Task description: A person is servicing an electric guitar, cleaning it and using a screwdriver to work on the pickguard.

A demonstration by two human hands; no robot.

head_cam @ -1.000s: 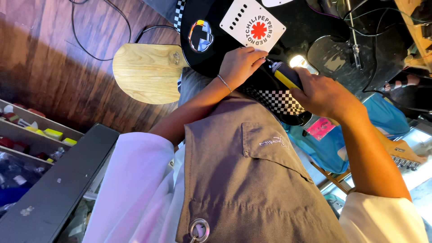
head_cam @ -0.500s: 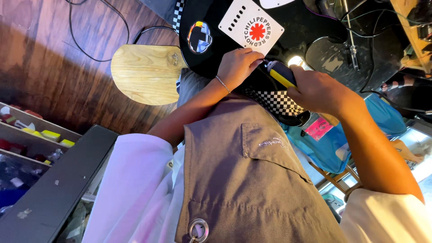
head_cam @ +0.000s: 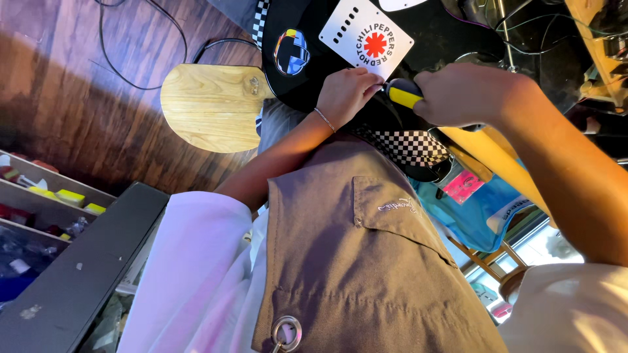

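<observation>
A: What takes up most of the view?

B: The person's own torso, in a brown vest [head_cam: 366,261] over a white shirt [head_cam: 196,274]. Beyond it is a dark wooden floor [head_cam: 78,85] with thin black cables [head_cam: 124,59] trailing over it.

A: And what is being worked on?

B: A black electric guitar body [head_cam: 451,39] lying across the lap. A white plate with a red star emblem [head_cam: 366,40] sits on it, with a round coloured sticker [head_cam: 291,51] beside that and a checkered band [head_cam: 409,145] along its near edge. A pale wooden headstock-shaped piece [head_cam: 209,108] juts out toward the floor.

A: The hands?

B: The right hand [head_cam: 468,95] is clenched around a screwdriver with a yellow and black handle [head_cam: 404,93], its tip end pointing toward the white plate's edge. The left hand [head_cam: 350,95], a thin bracelet [head_cam: 323,119] at its wrist, rests curled on the guitar, fingertips touching the plate right beside the screwdriver. It grips nothing that I can see.
</observation>
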